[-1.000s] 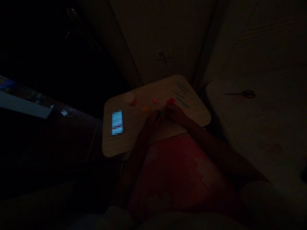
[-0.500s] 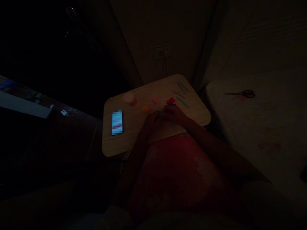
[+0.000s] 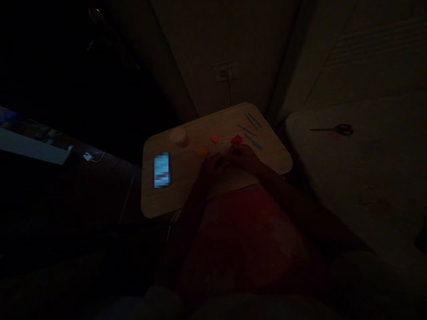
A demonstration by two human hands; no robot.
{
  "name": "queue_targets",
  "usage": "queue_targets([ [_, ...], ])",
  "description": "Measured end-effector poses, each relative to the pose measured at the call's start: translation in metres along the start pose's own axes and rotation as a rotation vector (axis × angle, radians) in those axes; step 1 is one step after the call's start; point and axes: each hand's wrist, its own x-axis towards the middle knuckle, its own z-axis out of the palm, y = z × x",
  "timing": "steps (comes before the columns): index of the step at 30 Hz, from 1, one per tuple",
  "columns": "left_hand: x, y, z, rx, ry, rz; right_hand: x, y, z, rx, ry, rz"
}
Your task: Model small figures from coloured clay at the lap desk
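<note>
My left hand (image 3: 212, 165) and my right hand (image 3: 246, 158) meet over the front part of a small wooden table (image 3: 176, 195). Their fingers are bent and closed, with the fingertips touching or nearly so. A small green lump showed between them half a second ago; now the fingers and the dark hide it. Just beyond my right hand lies a red, lobed piece (image 3: 237, 139) that looks like modelling clay. An orange lump (image 3: 201, 151) is close to my left hand, and a flat pink piece (image 3: 214, 139) lies farther back.
Several thin blue-green tools (image 3: 254, 141) lie at the table's back right. A lidded tub (image 3: 179, 137) stands at the back left, and a lit phone (image 3: 162, 170) lies at the left. Scissors (image 3: 336, 129) rest on a pale surface to the right. The room is very dark.
The green lump between my fingertips has gone out of sight as the fingers shifted slightly. Both hands stay in nearly the same place. The light on the table is dimmer.
</note>
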Motion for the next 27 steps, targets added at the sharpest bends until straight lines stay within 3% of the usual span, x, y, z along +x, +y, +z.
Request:
queue_targets([
  [6,0.0019,0.002,-0.0014,-0.168,0.105,-0.04,-0.0009,-0.0028,-0.0024,0.273,-0.02,0.081],
  [11,0.001,0.0014,-0.0035,-0.191,0.213,-0.08,-0.0003,-0.0015,-0.0031,0.351,-0.049,0.082],
  [20,0.0025,-0.007,0.0001,-0.184,0.207,-0.035,0.0009,0.0035,-0.0015,0.219,-0.004,0.012],
  [27,-0.0006,-0.005,0.001,-0.239,0.107,0.041,0.0011,0.0049,0.0012,0.186,0.073,-0.029],
])
